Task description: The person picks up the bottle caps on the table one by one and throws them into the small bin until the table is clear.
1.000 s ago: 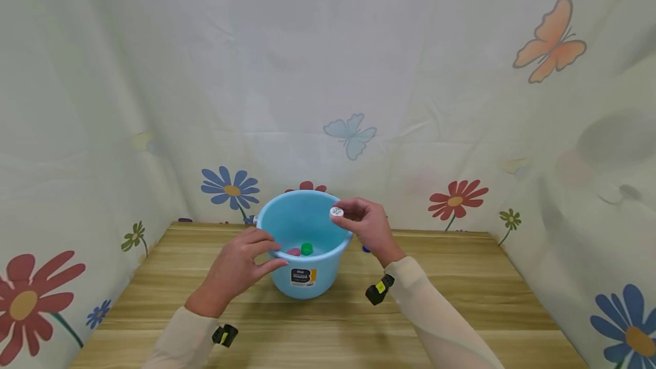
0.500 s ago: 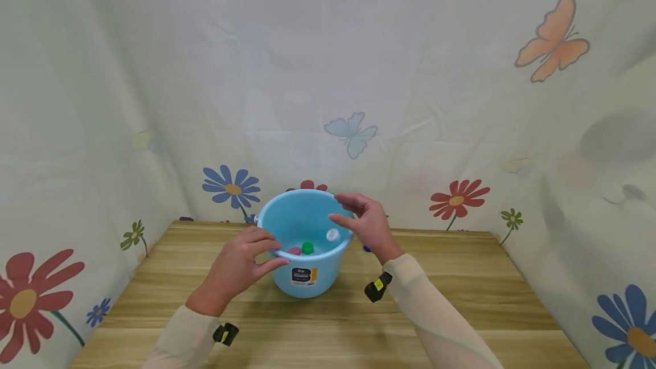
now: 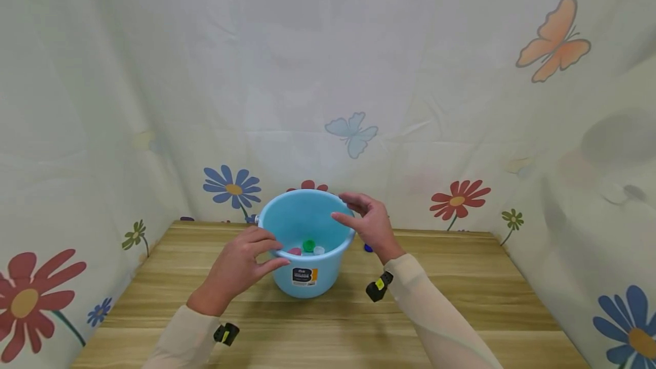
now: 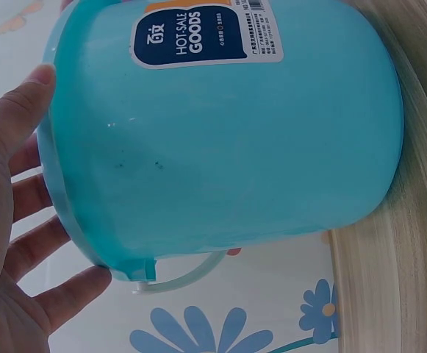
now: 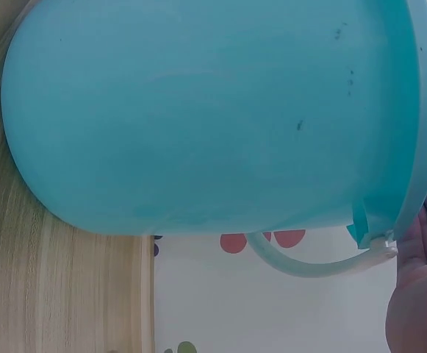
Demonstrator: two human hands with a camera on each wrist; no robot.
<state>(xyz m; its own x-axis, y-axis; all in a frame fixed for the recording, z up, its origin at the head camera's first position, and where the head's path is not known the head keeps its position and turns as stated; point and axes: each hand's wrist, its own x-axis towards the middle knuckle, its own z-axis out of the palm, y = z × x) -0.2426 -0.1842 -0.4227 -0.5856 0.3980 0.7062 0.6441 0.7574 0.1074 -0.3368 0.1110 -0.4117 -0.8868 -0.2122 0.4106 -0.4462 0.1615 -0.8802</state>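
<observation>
A light blue bucket with a label on its front stands on the table. My left hand holds its front-left rim, fingers over the edge and thumb at the outer side. My right hand is at the right rim, with thumb and fingers apart and nothing between them. Inside lie a green bottle cap, a white cap and a pink piece, partly hidden by the front rim.
A small blue thing shows on the wooden table just right of the bucket, partly behind the right hand. The bucket's handle hangs at the back. A flower-printed curtain surrounds the table's back and sides.
The right hand has let go of the white cap, which has dropped to the bucket's bottom beside the green one. Its fingers have spread apart. The left hand stays at the rim.
</observation>
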